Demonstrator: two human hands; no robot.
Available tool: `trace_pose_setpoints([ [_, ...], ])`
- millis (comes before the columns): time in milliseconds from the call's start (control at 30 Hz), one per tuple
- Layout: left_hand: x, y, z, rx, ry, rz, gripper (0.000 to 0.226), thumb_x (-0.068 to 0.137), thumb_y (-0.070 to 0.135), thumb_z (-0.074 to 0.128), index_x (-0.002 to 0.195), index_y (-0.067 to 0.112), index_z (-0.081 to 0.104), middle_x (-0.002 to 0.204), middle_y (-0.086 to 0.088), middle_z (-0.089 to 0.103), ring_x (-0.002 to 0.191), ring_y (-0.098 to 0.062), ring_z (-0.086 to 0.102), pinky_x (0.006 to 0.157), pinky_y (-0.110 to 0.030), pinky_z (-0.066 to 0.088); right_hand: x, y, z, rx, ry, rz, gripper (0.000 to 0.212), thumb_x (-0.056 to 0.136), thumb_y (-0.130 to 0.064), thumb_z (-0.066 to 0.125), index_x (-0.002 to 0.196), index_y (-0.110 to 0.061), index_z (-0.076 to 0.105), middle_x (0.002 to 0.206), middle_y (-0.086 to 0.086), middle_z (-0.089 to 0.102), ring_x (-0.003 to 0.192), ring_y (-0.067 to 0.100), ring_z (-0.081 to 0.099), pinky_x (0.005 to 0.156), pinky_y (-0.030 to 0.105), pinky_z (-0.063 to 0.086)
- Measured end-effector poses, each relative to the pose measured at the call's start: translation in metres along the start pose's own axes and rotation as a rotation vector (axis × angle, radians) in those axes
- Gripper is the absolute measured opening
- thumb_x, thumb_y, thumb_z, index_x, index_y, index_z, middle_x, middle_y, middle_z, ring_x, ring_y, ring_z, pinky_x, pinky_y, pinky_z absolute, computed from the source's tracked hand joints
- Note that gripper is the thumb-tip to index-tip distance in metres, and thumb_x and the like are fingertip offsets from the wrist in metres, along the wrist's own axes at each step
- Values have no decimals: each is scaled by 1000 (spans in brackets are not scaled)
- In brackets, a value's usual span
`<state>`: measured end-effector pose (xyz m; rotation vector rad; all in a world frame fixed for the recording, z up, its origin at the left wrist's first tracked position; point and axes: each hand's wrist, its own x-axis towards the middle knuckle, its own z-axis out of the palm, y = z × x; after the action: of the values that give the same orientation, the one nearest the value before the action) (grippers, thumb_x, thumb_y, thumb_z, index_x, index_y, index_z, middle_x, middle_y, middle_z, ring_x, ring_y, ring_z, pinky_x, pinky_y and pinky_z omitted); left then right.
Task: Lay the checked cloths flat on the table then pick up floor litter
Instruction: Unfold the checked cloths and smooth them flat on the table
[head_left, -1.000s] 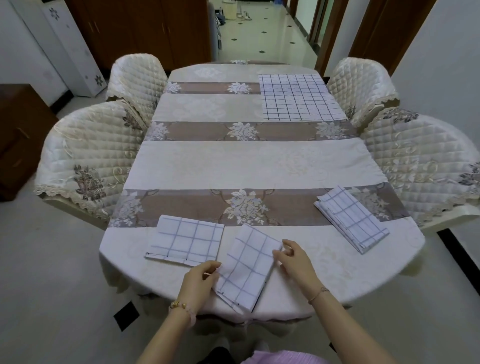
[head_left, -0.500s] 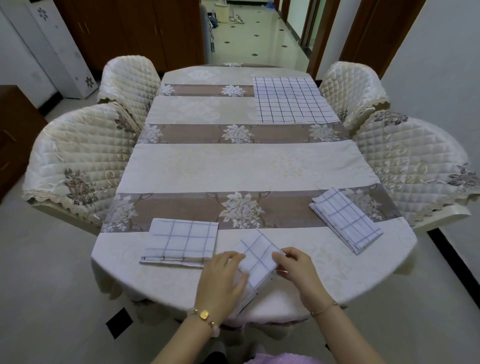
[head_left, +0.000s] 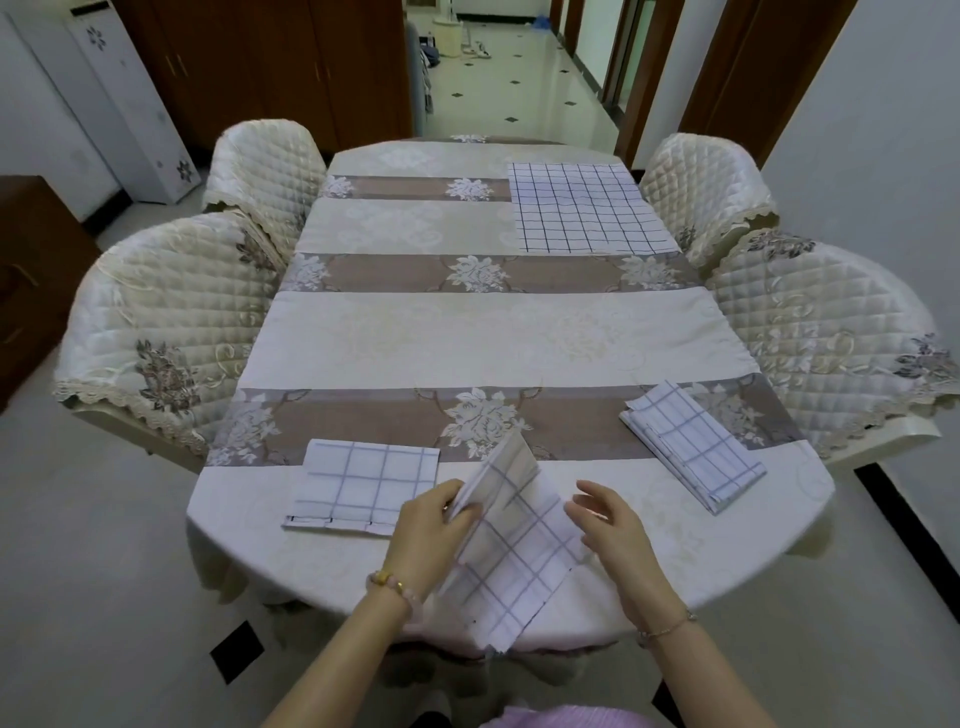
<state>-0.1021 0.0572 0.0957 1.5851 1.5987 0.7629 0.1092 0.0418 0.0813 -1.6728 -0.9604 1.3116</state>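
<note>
The white cloth with the blue-grey check, partly folded (head_left: 511, 540), lies at the near edge of the tabletop (head_left: 493, 338), directly in front of the person, its long axis running on a diagonal from the near edge up toward the far left. The left hand (head_left: 431, 525) pinches the raised upper flap at its left side, thumb and fingers closed on the fabric. The right hand (head_left: 610, 525) is released, fingers spread, just beside the cloth's right edge; whether it touches the fabric cannot be told. The flap stands up between the two hands, so the unfolding, by judgement, turns on drawing it away across that diagonal. The left hand is better placed to lead. Two more folded checked cloths lie to the left (head_left: 363, 486) and right (head_left: 693, 447); one cloth (head_left: 584, 208) lies flat at the far right.
</note>
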Motion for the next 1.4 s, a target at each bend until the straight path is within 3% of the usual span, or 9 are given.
trace_pose_setpoints([
  [133, 9, -1, -27, -291, -176, -59, 8, 78, 23, 69, 79, 15, 68, 75, -8, 68, 72, -16, 62, 68, -37, 49, 18, 21, -7, -224, -51, 28, 48, 86, -28, 65, 130, -22, 48, 123, -7, 49, 115, 14, 48, 95, 30, 41],
  [233, 12, -2, -43, -378, -245, -126, 21, 74, 22, 71, 92, 11, 71, 92, -13, 73, 87, -25, 68, 79, -40, 54, 25, 17, -2, -250, -146, 14, 14, 83, -29, 67, 90, -17, 67, 90, -3, 63, 84, 16, 59, 74, 28, 48],
  [333, 20, -8, -54, -409, -172, -194, 19, 78, 17, 72, 96, 12, 70, 96, -10, 74, 92, -27, 68, 80, -37, 56, 30, 10, -1, -205, -185, -10, 32, 81, -30, 68, 62, -11, 50, 66, 4, 43, 64, 15, 42, 57, 21, 33],
  [500, 26, -17, -64, -413, -91, -318, 3, 85, 12, 64, 88, 9, 64, 79, -3, 69, 75, -19, 64, 54, -17, 49, 33, 0, -15, 7, -215, 57, 24, 82, -28, 67, 83, -4, 64, 79, 10, 59, 74, 19, 57, 64, 30, 48],
  [600, 22, -21, -63, -507, -138, -410, 10, 86, 11, 63, 96, 11, 62, 81, -5, 66, 75, -17, 62, 62, -27, 51, 36, -6, -27, 40, -139, 51, 46, 76, -33, 67, 87, 11, 59, 78, 16, 60, 72, 23, 55, 63, 33, 42],
  [700, 17, -20, -57, -637, -216, -445, 18, 85, 5, 62, 103, 8, 61, 75, -1, 67, 69, -12, 63, 63, -27, 55, 40, -10, -34, 26, -53, 32, 30, 86, -27, 65, 92, 2, 65, 90, 18, 68, 82, 27, 61, 65, 33, 48],
  [900, 11, 10, -30, -723, -85, -416, 17, 82, 5, 67, 97, 2, 63, 84, -9, 62, 74, -17, 60, 56, -23, 52, 18, -34, -19, -474, 271, -257, 44, 89, -26, 61, 129, -16, 49, 124, -5, 50, 116, 14, 47, 97, 34, 41],
  [1133, 4, 49, -9, -780, -63, -331, 9, 83, 9, 66, 90, 8, 71, 91, -10, 71, 86, -22, 67, 62, -28, 54, -47, -62, 47, -99, -219, -194, 28, 82, -24, 69, 109, -29, 60, 107, -13, 66, 96, -3, 63, 82, 16, 52],
  [1400, 2, 55, -9, -751, -129, -279, 23, 84, -1, 61, 91, 17, 73, 94, -4, 75, 90, -21, 70, 73, -33, 59, -46, -52, 46, -37, -145, -188, 37, 84, -6, 64, 116, -22, 62, 110, -5, 70, 97, 12, 68, 81, 25, 56],
])
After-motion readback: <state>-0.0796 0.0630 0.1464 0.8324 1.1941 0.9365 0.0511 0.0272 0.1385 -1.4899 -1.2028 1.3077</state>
